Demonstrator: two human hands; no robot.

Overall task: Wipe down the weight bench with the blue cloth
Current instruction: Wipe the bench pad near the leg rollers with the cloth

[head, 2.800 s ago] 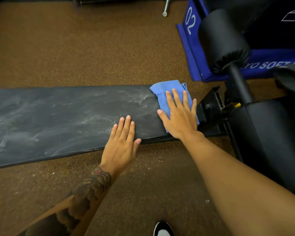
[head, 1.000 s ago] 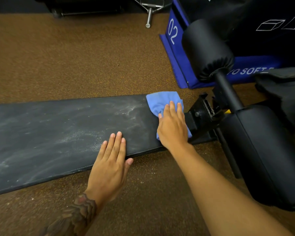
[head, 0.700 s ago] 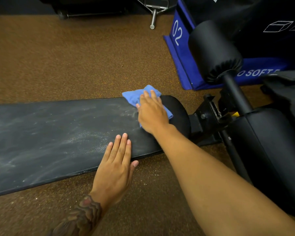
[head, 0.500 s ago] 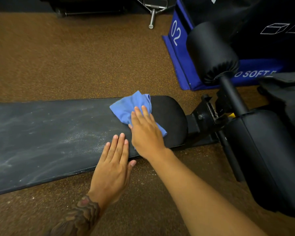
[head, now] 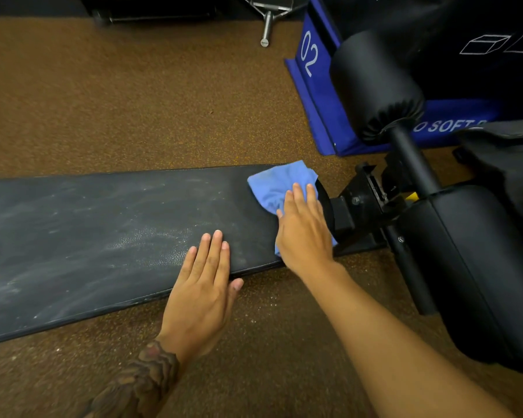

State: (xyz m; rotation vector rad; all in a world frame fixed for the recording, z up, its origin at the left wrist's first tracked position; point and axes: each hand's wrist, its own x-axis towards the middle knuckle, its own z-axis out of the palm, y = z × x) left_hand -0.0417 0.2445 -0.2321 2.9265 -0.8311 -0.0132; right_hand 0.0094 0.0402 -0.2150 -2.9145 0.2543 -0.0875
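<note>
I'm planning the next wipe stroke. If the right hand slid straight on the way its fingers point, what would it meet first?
The right hand would first push the blue cloth ahead of its fingers, then reach the far edge of the weight bench; beyond, only floor shows, though depth is unclear.

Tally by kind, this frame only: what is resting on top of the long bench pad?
Cloths: 1, the blue cloth at the pad's right end
Hands: 2, the left hand flat on the bench pad, the right hand pressing the blue cloth
Total: 3
</note>
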